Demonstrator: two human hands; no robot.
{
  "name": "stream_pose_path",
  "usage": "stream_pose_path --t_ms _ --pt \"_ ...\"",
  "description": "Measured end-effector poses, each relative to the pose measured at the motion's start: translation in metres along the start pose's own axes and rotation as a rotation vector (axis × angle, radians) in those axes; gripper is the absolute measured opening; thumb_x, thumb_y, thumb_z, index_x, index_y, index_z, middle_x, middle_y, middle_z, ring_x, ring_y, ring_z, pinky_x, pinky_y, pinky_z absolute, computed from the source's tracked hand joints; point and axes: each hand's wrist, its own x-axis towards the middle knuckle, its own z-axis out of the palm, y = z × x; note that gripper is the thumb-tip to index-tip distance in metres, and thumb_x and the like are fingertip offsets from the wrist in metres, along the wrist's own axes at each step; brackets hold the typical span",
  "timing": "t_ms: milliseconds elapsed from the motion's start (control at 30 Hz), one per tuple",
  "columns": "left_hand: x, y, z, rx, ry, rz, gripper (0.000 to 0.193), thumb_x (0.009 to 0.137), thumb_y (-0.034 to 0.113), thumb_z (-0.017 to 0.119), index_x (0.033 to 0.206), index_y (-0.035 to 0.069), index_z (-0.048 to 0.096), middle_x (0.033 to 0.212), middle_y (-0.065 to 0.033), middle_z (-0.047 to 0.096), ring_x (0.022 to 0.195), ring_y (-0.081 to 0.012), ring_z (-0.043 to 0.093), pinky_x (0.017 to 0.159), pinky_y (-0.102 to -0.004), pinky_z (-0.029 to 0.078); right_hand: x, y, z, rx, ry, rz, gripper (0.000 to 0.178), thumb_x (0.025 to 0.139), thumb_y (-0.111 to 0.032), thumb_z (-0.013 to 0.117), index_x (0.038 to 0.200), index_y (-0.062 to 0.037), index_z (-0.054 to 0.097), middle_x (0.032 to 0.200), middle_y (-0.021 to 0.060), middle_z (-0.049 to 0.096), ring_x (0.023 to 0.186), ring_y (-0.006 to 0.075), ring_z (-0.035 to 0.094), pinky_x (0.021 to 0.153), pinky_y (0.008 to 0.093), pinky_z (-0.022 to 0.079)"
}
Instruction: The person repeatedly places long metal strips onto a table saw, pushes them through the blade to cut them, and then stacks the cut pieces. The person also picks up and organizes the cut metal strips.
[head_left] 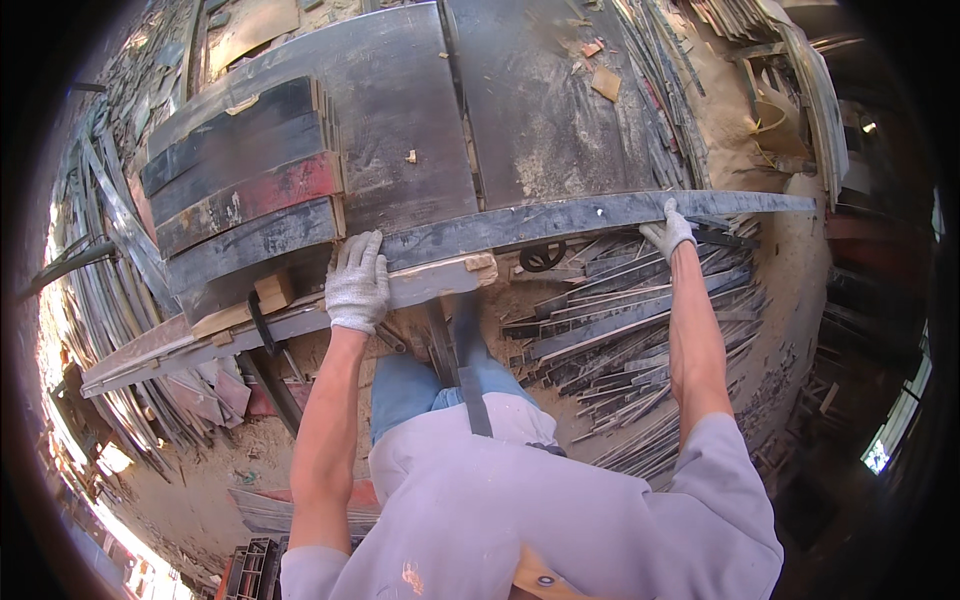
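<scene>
A long, narrow dark plank [560,219] lies along the front edge of the dark worktable [400,120], its right end reaching past the table. My right hand [670,232], in a pale work glove, grips the plank's near edge, with one finger stretched over its face. At the plank's left end, my gloved left hand [357,284] lies flat, fingers extended, over a lighter wooden rail [430,283] at the table front. Left of that hand sits a stack of dark panels [245,170], one with a red face. My left palm's underside is hidden.
Under the plank's right half, many dark strips [640,310] lie piled on the ground. More long strips [120,220] are heaped at the far left. A small wood block [274,291] and a black clamp [262,325] sit by the rail. Wood scraps [606,83] lie on the tabletop.
</scene>
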Motion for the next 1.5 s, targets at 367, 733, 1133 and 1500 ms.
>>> stream_pose_path --t_ms 367,733,1133,1500 --pt "0.14 -0.027 -0.011 -0.021 0.064 0.006 0.035 0.098 0.02 0.061 0.132 0.014 0.066 0.133 -0.0073 0.065 0.127 -0.0296 0.059 0.11 -0.0478 0.045 -0.032 -0.092 0.149 -1.651 -0.336 -1.589 0.087 0.081 -0.046 0.081 0.152 -0.0092 0.049 0.155 0.0193 0.049 0.144 0.041 0.044 0.12 0.0499 0.036" --pt "0.232 -0.052 -0.015 -0.011 0.124 0.01 0.031 0.097 0.019 0.062 0.126 0.014 0.069 0.128 -0.0075 0.068 0.12 -0.0303 0.062 0.108 -0.0448 0.047 0.029 -0.126 0.225 -1.365 -0.426 -1.665 0.079 0.066 -0.016 0.09 0.138 -0.0034 0.06 0.13 0.0156 0.06 0.12 0.038 0.058 0.104 0.0464 0.049" --pt "0.299 -0.073 -0.018 -0.023 0.148 0.02 0.029 0.097 0.021 0.061 0.124 0.014 0.071 0.125 -0.0064 0.07 0.119 -0.0295 0.063 0.106 -0.0442 0.048 0.041 -0.167 0.273 -1.432 -0.352 -1.64 0.072 0.07 -0.018 0.09 0.134 -0.0025 0.062 0.124 0.0156 0.063 0.116 0.0368 0.06 0.1 0.0448 0.051" --pt "0.293 -0.073 -0.04 0.006 0.119 -0.015 0.031 0.1 0.027 0.057 0.126 0.013 0.07 0.128 -0.0074 0.069 0.121 -0.0299 0.062 0.108 -0.0447 0.047 0.01 -0.134 0.212 -1.397 -0.378 -1.43 0.083 0.072 -0.021 0.091 0.144 -0.0042 0.056 0.129 0.0182 0.06 0.123 0.0388 0.057 0.106 0.0446 0.048"
